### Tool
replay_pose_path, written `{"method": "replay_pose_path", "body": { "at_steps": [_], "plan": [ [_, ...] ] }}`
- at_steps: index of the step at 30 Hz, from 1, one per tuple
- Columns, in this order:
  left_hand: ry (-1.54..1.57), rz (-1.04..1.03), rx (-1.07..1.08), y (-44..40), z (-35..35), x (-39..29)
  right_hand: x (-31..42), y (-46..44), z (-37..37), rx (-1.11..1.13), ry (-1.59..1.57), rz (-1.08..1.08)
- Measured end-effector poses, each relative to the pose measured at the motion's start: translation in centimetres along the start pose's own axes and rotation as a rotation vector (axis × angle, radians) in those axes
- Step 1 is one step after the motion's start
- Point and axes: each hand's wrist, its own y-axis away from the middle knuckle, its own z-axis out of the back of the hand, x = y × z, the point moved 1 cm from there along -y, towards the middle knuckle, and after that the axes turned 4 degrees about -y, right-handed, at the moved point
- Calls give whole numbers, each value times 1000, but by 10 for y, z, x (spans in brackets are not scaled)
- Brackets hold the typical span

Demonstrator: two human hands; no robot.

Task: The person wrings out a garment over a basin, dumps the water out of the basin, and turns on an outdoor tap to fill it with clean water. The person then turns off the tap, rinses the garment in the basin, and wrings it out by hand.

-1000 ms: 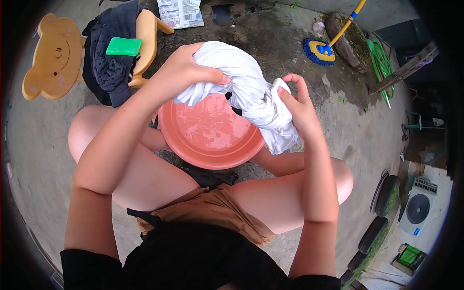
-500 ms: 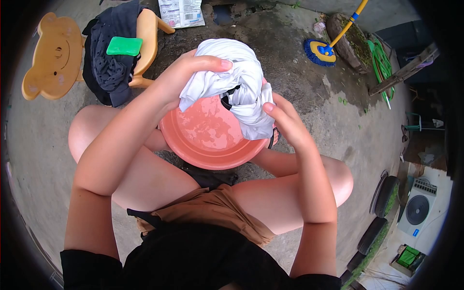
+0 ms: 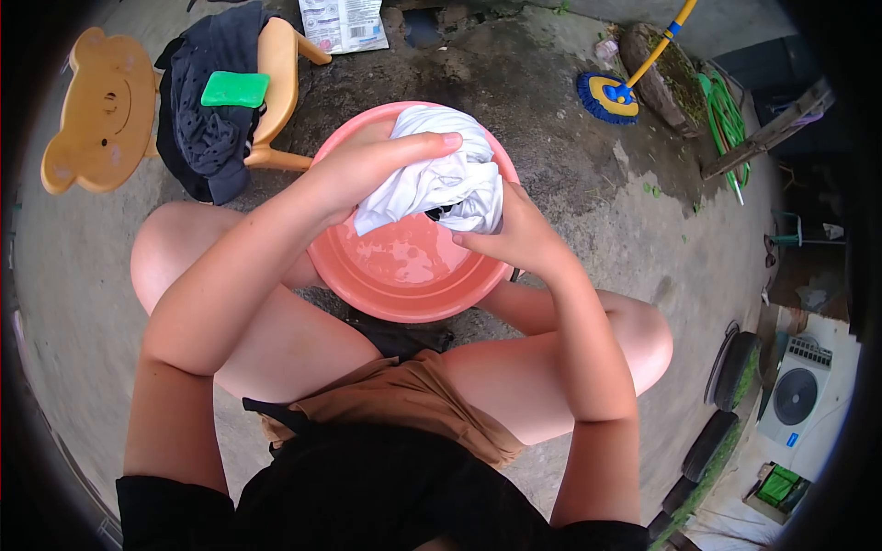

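Observation:
A bunched white cloth (image 3: 441,170) with a small black part is held over a pink plastic basin (image 3: 386,298). My left hand (image 3: 377,170) grips its left side, thumb across the top and fingers hidden behind the folds. On the right side my right hand (image 3: 514,234) is closed round the cloth, its thumb near the lower edge. Some water or suds show on the basin's bottom. The basin stands on the ground between my legs, below both hands.
At upper left, a yellow bear-shaped chair (image 3: 108,110) bears dark clothes (image 3: 211,138) and a green soap bar (image 3: 235,89). A printed bag (image 3: 344,23) lies behind. Farther right are a blue-and-yellow mop (image 3: 608,97), a stone (image 3: 661,83) and a green hose (image 3: 726,119).
Both hands have brought the white cloth lower and closer together over the basin. The cloth is more compact, and the basin's far rim now shows.

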Motion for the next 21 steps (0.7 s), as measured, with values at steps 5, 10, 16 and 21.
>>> {"method": "replay_pose_path", "body": {
  "at_steps": [5, 10, 16, 21],
  "plan": [
    [46, 98, -4, -7, 2, 20, 20, 12, 5, -284, 263, 204],
    [114, 141, -51, -17, 9, 41, 46, 15, 3, -140, 102, 240],
    [-91, 300, 25, -14, 5, 55, 45, 19, -15, -130, 131, 187],
    [-449, 428, 5, -13, -1, 44, 32, 15, -12, -102, -146, 22]
  ]
}}
